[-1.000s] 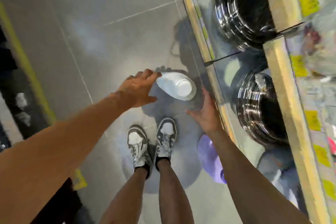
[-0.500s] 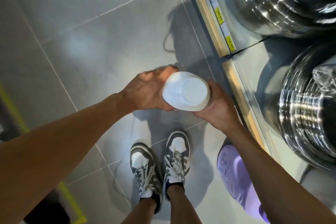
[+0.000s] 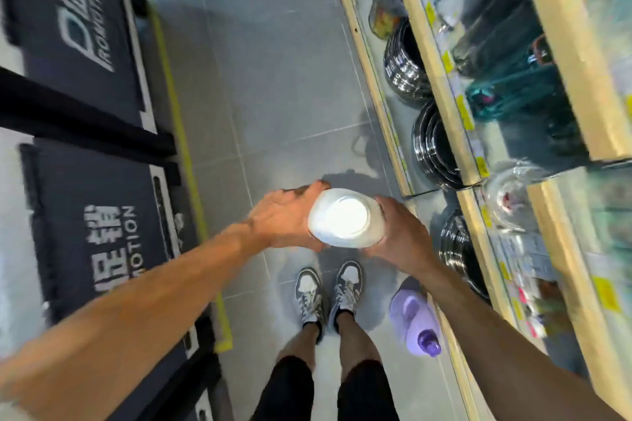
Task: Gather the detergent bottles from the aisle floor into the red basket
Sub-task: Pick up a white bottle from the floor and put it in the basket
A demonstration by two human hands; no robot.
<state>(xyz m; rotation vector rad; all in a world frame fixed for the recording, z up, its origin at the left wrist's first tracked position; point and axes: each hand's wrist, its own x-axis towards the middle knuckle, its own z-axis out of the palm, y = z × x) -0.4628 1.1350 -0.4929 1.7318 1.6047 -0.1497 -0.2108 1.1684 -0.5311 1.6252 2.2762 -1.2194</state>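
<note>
Gripping a white bottle from both sides: the left hand wraps its left flank and the right hand its right flank, fingers curled round it. The bottle sits mid-frame, one flat end facing the camera, raised off the grey floor, just above the sneakers in the picture. A purple bottle lies on the floor at lower right, beside the shelf. Steel bowls are stacked on the shelf. Dark banners and yellow tape run along the left.
</note>
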